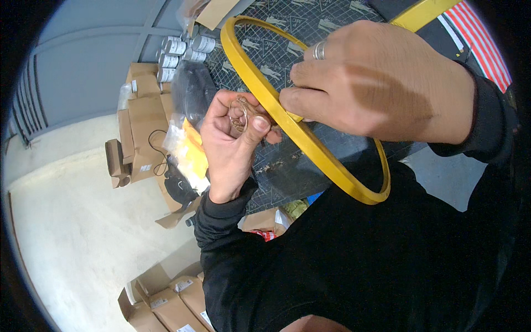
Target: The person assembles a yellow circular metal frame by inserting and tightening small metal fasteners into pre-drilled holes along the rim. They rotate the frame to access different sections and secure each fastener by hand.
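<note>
A stiff yellow hoop [312, 146], long and oval as seen from here, slants across the table in front of me. My right hand [376, 83], with a ring on one finger, is closed at the hoop's inner side, its fingertips against the yellow band; the palm side is hidden. Just left of the hoop, my left hand [235, 135] pinches a small tangle of thin copper-coloured wire [239, 115] with a round loop in it. Behind my right hand a flat yellow bar [423, 14] extends to the upper right; whether it joins the hoop is hidden.
The dark patterned tabletop [265, 61] lies beneath. Grey cans [174, 47] are stacked at its far left. Cardboard boxes [146, 116] and a yellow plastic bag [193, 146] stand left; more cartons [171, 307] sit low left. Red-and-white striped material [481, 44] lies far right.
</note>
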A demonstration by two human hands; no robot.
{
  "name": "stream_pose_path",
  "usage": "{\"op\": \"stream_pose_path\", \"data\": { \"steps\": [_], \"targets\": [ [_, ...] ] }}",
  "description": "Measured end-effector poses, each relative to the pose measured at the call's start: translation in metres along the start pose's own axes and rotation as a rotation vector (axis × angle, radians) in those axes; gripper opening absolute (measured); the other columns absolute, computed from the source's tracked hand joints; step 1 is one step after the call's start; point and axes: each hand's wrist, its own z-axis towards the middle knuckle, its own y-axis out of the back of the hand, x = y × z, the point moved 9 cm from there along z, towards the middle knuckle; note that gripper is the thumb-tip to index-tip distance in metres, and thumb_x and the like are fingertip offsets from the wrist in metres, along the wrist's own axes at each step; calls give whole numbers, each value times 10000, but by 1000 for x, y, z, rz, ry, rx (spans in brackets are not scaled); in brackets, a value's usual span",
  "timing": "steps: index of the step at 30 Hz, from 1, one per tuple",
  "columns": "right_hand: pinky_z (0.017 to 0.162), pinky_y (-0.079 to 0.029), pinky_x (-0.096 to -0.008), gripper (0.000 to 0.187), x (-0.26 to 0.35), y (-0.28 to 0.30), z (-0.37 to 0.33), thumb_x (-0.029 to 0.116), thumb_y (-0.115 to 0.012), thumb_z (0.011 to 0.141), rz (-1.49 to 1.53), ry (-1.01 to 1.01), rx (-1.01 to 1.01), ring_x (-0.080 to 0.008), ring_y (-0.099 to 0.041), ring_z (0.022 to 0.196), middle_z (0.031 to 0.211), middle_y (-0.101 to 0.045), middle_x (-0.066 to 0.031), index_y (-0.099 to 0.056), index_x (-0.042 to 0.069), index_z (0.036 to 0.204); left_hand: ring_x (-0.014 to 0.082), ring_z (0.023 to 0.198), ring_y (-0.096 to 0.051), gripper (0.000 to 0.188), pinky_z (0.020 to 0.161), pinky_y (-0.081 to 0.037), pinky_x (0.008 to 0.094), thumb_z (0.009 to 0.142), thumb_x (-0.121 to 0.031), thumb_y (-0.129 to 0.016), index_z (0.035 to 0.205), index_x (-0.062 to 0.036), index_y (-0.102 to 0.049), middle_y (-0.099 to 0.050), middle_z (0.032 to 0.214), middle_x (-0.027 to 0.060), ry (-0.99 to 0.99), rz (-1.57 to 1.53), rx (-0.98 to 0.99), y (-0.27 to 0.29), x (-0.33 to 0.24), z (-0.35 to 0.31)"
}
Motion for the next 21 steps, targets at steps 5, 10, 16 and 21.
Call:
{"op": "stream_pose_path", "data": {
  "steps": [5,10,16,21],
  "targets": [
    [588,-543,-270,195,2,0,0,136,-692,882,9,52,50,-169,-685,657,848,-690,-80,-684,22,1041,182,788,-718,413,719,-625,288,858,-66,-822,1133,16,-525,-702,941,132,80,-106,93,-4,4,3],
    [565,-541,-273,193,-3,-3,-6,154,-681,904,96,4,-121,-168,-681,617,842,-689,-84,-678,26,1048,200,806,-724,458,705,-621,290,794,16,-848,1111,6,-518,-700,937,149,-120,165,19,-8,-22,0],
    [556,-541,-268,211,0,3,2,170,-681,910,50,9,42,-170,-678,604,833,-680,-88,-667,31,1068,221,869,-729,391,707,-619,318,788,24,-843,1051,15,-553,-685,959,168,-633,655,124,-28,-62,-18],
    [572,-545,-279,225,1,-5,2,196,-676,923,112,89,152,-180,-682,622,818,-665,-80,-663,34,1079,285,804,-714,248,638,-603,352,741,-13,-840,857,-14,-620,-701,928,148,-909,1137,339,-56,-72,-41]
  ]
}}
